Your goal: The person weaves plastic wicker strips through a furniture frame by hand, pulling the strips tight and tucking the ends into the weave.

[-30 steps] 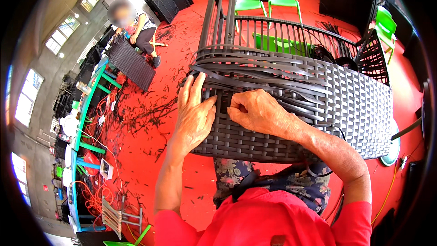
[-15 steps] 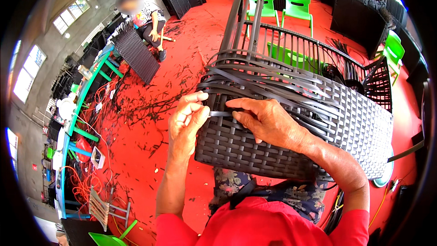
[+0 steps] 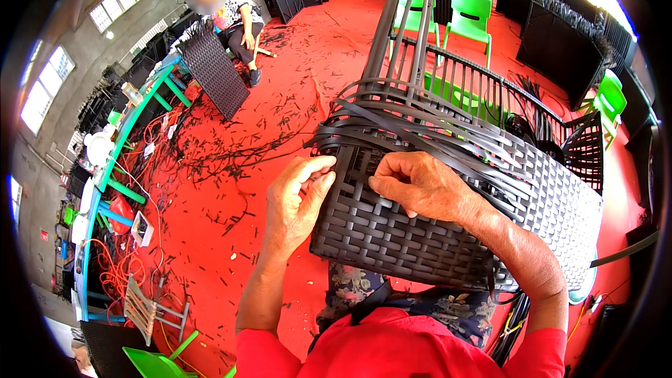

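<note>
A dark woven furniture piece (image 3: 392, 238) of flat plastic strips over a frame lies in front of me. At its left edge is my left hand (image 3: 290, 203), thumb and index finger bent toward each other in a pinch. Whatever lies between those fingertips is too small to make out. My right hand (image 3: 423, 185) rests over the weave just right of it, fingers curled and thumb tucked against them. Its grip is hidden from view. Above both hands, a bundle of loose grey-black strips (image 3: 434, 129) runs across the frame and down the right side.
Green chairs (image 3: 470, 17) stand beyond the frame. A seated person (image 3: 234, 28) is at the far left, by a dark woven panel (image 3: 213, 73). A long blue-green table (image 3: 129, 136) lines the left. Strip scraps litter the red floor (image 3: 210, 238); a wooden-topped stool (image 3: 140, 311) stands lower left.
My right index finger, stretched out before, has curled in. The short strip that showed between my hands is out of sight. The woven piece sits slightly farther right in view.
</note>
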`<move>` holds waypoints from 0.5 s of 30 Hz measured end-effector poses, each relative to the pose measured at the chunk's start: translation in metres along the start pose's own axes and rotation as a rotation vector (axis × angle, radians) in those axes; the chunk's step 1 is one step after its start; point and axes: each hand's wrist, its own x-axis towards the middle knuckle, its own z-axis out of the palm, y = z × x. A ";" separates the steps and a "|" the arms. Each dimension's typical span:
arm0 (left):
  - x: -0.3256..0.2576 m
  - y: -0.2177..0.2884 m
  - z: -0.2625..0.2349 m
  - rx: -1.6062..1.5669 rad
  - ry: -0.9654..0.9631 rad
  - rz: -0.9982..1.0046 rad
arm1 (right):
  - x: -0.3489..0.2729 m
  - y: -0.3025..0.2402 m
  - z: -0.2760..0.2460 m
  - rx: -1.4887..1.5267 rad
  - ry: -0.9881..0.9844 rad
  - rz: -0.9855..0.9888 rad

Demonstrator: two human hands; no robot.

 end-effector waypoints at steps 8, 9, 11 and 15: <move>0.000 -0.005 0.000 0.032 -0.009 0.085 | 0.008 0.005 0.002 -0.029 -0.027 -0.003; 0.000 -0.005 0.001 0.044 -0.010 0.103 | 0.009 0.005 0.002 -0.040 -0.020 -0.004; 0.000 0.004 0.001 0.030 -0.026 0.021 | 0.008 0.004 0.001 -0.038 -0.028 0.011; 0.000 0.020 0.004 0.258 -0.011 0.061 | 0.005 0.000 -0.004 -0.041 -0.052 0.044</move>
